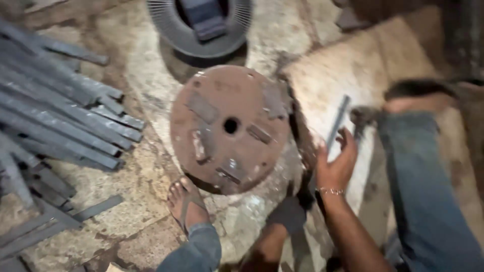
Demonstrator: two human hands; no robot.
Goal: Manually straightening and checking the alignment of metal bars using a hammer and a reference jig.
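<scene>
My right hand, with a thin bracelet at the wrist, is curled around the lower end of a flat grey metal strip that slants up over a tan board. My left hand wears a dark glove and sits low beside the right wrist. Blur hides whether it grips the dark shape just above it. A rusty round metal disc with a centre hole and short plates on its face lies on the floor left of both hands.
A pile of flat grey metal bars covers the left floor. A round grey ribbed part lies beyond the disc. My sandalled left foot touches the disc's near edge. My jeans-clad right leg stretches along the right.
</scene>
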